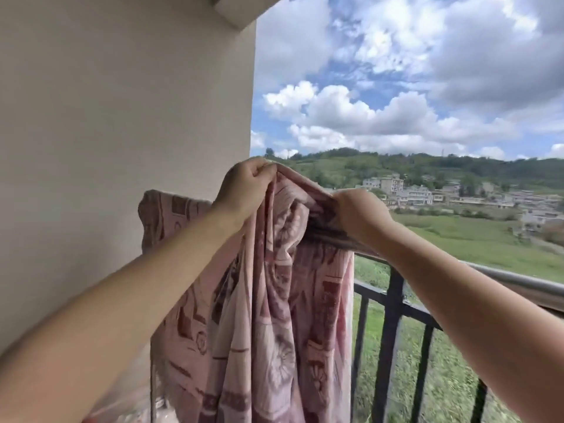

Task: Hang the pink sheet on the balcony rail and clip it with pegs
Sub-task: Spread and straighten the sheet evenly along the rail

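Observation:
The pink sheet (274, 315), patterned in darker pink-brown, hangs in folds over the left end of the balcony rail (518, 285). My left hand (244, 184) pinches its top edge and lifts it above the rail. My right hand (357, 215) grips the same edge a little to the right, close to the rail. A corner of the sheet (161, 215) sticks up by the wall on the left. No pegs are visible.
A beige wall (122, 117) stands close on the left. The silver rail tops a black barred balustrade (393, 331) running to the right. Beyond it lie green fields, houses, hills and a cloudy sky.

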Tool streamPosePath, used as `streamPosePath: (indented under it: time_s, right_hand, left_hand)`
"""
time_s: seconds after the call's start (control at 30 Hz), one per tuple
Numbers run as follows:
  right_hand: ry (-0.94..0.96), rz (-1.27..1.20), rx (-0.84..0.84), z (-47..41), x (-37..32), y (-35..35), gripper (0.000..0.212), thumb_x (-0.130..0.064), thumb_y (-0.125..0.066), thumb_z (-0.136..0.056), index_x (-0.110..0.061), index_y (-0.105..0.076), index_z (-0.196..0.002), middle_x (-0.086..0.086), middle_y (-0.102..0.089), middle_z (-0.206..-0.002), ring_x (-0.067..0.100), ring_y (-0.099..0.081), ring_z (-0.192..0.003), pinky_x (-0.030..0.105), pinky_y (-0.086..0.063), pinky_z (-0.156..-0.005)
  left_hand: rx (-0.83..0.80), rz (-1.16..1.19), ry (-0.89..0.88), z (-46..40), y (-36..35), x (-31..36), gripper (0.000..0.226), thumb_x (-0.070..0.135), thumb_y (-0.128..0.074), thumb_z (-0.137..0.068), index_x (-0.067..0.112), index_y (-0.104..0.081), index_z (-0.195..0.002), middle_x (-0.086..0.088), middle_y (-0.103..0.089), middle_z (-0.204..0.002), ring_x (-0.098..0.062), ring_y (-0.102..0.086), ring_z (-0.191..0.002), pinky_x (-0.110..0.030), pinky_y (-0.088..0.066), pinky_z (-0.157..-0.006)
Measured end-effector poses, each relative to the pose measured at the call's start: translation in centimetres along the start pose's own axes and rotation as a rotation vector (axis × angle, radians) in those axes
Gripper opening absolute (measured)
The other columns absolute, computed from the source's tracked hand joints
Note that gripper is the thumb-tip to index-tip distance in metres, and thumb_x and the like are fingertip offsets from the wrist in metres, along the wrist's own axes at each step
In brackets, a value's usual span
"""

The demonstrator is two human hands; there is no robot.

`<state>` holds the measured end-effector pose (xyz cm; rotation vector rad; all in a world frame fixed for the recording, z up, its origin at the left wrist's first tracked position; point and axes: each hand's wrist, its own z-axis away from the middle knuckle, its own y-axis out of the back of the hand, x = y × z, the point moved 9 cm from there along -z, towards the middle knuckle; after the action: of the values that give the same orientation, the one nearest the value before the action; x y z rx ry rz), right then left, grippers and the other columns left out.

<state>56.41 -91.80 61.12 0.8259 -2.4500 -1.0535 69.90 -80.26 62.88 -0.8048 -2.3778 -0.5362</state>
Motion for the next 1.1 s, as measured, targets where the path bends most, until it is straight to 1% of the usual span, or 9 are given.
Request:
streamPosePath:
  time_s: [0.3, 0.47, 0.53, 0.63, 0.73, 0.83, 0.93, 1.03, 1.1]
  right_hand:
    - [-0.179, -0.716, -0.059, -2.8, 2.7, 1.7, 0.025, -0.006, -0.033, -0.094, -0.008, -0.057, -0.101, 0.005, -0.054, -0.073, 0.019, -0.049, -0.062, 0.026, -0.036, -0.050]
    - [-0.056, -0.723, -0.124, -5.5, 0.4, -0.9, 0.032, -0.029, -0.041, -0.093, -0.003, -0.061, -0.091, 0.012, -0.062, -0.088, 0.023, -0.054, -0.079, 0.028, -0.039, -0.063]
    - [0.081, -0.663, -0.348, -5.7, -1.7, -3.2, 0.044, -0.050, -0.045, -0.089, -0.011, -0.058, -0.105, 0.007, -0.059, -0.105, 0.023, -0.053, -0.097, 0.033, -0.043, -0.081]
    - [0.209, -0.354, -0.661, -5.2, -4.1, -7.0, 0.071, -0.056, -0.054, -0.081, -0.019, -0.033, -0.137, 0.004, -0.045, -0.132, 0.024, -0.044, -0.122, 0.037, -0.035, -0.103]
    - [0.204, -0.146, -0.704, -7.6, -4.4, -9.6, 0.046, -0.030, -0.061, -0.086, -0.008, -0.047, -0.124, 0.004, -0.055, -0.115, 0.024, -0.054, -0.101, 0.033, -0.045, -0.089]
    - [0.022, -0.359, -0.620, -11.6, -2.5, -10.2, 0.017, -0.011, -0.044, -0.093, -0.004, -0.059, -0.098, 0.007, -0.057, -0.090, 0.022, -0.056, -0.085, 0.035, -0.052, -0.077]
    - [-0.076, -0.817, -0.504, -15.6, -2.2, -10.7, 0.017, -0.010, -0.047, -0.093, -0.005, -0.061, -0.099, 0.013, -0.064, -0.103, 0.027, -0.062, -0.091, 0.044, -0.048, -0.095]
    - [-0.123, -1.051, -0.328, -19.8, -3.9, -12.0, 0.013, -0.018, -0.055, -0.088, -0.017, -0.067, -0.087, 0.014, -0.068, -0.097, 0.028, -0.064, -0.086, 0.044, -0.052, -0.089]
    - [-0.088, -0.849, -0.204, -22.3, -5.3, -13.9, 0.011, -0.018, -0.054, -0.089, -0.014, -0.065, -0.087, 0.007, -0.064, -0.086, 0.021, -0.059, -0.075, 0.030, -0.049, -0.073]
  left_hand:
    - [-0.164, -0.085, 0.084, -3.0, 0.4, 0.9, 0.030, 0.051, -0.049, -0.087, 0.021, -0.047, -0.092, -0.001, -0.042, -0.092, -0.014, -0.040, -0.084, -0.025, -0.036, -0.072]
    - [-0.705, -0.929, 0.116, 0.2, -2.3, -4.9, 0.049, 0.056, -0.059, -0.078, 0.008, -0.065, -0.084, -0.007, -0.061, -0.077, -0.018, -0.052, -0.067, -0.025, -0.034, -0.056]
    - [-0.586, -1.034, 0.101, -1.1, -0.6, -7.3, 0.036, 0.040, -0.058, -0.085, 0.005, -0.067, -0.083, -0.016, -0.067, -0.085, -0.022, -0.054, -0.073, -0.028, -0.035, -0.058]
    - [-0.222, -0.854, 0.100, -4.5, 3.6, -9.9, 0.021, 0.014, -0.054, -0.085, 0.007, -0.070, -0.097, -0.022, -0.068, -0.095, -0.032, -0.061, -0.088, -0.028, -0.036, -0.063]
    - [-0.038, -0.583, 0.148, -7.8, 5.4, -13.0, 0.024, 0.005, -0.051, -0.084, 0.008, -0.070, -0.099, -0.021, -0.068, -0.091, -0.032, -0.062, -0.089, -0.029, -0.038, -0.068]
    - [0.049, -0.116, 0.298, -10.2, 6.6, -16.2, 0.023, 0.004, -0.051, -0.086, 0.010, -0.063, -0.067, -0.009, -0.061, -0.062, -0.023, -0.058, -0.064, -0.028, -0.044, -0.067]
    - [-0.074, 0.209, 0.441, -11.4, 6.1, -18.4, 0.025, 0.004, -0.050, -0.088, 0.008, -0.059, -0.065, -0.001, -0.062, -0.042, -0.009, -0.059, -0.041, -0.013, -0.048, -0.046]
    - [-0.233, 0.380, 0.516, -13.2, 5.6, -20.4, 0.019, 0.013, -0.050, -0.087, 0.010, -0.067, -0.079, -0.007, -0.072, -0.071, -0.017, -0.068, -0.065, -0.023, -0.054, -0.070]
    - [-0.061, 0.139, 0.503, -14.6, 8.0, -23.6, 0.015, 0.017, -0.055, -0.083, 0.008, -0.067, -0.085, -0.013, -0.069, -0.088, -0.027, -0.066, -0.084, -0.029, -0.048, -0.077]
